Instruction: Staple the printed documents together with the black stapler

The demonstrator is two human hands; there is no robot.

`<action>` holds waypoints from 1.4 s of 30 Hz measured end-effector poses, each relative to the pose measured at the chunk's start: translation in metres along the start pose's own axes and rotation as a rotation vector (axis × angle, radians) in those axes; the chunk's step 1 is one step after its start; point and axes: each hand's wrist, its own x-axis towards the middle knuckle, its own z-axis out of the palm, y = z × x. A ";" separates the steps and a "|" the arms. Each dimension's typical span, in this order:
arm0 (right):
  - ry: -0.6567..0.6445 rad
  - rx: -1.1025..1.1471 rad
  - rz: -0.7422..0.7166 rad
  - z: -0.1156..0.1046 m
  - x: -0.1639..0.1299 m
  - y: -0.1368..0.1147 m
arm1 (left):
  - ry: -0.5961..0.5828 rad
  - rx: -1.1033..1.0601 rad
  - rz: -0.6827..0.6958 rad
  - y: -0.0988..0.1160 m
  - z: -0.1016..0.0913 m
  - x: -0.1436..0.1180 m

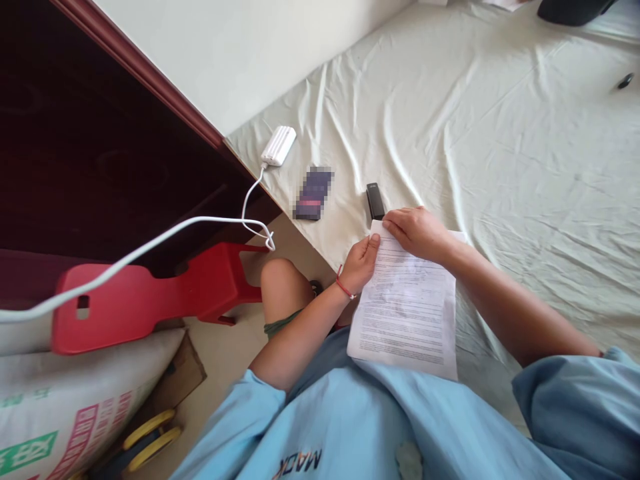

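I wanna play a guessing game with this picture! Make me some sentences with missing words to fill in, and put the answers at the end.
1. Counting the left hand and the right hand, ____ hands touch the printed papers.
2. The bracelet goes around the ____ wrist.
3. The bracelet and the plastic chair are both coloured ____.
4. The person's shirt is coloured ____.

Missing words: two; left; red; blue
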 end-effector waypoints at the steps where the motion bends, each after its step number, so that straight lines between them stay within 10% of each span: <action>1: -0.002 0.021 0.024 0.001 0.001 0.004 | -0.001 -0.012 -0.015 -0.001 0.000 0.001; 9: -0.222 -0.045 0.142 0.014 0.022 0.030 | 0.077 -0.163 -0.258 -0.014 -0.002 -0.004; 23: -0.248 -0.198 0.208 0.019 0.062 0.049 | 0.174 -0.296 -0.455 -0.018 0.011 0.004; 31: 0.185 -0.161 -0.030 0.016 0.040 0.039 | 0.200 -0.298 -0.425 -0.023 0.016 0.003; 42: 0.180 -0.176 -0.105 0.048 0.016 0.031 | 0.224 -0.314 -0.375 -0.020 0.021 0.004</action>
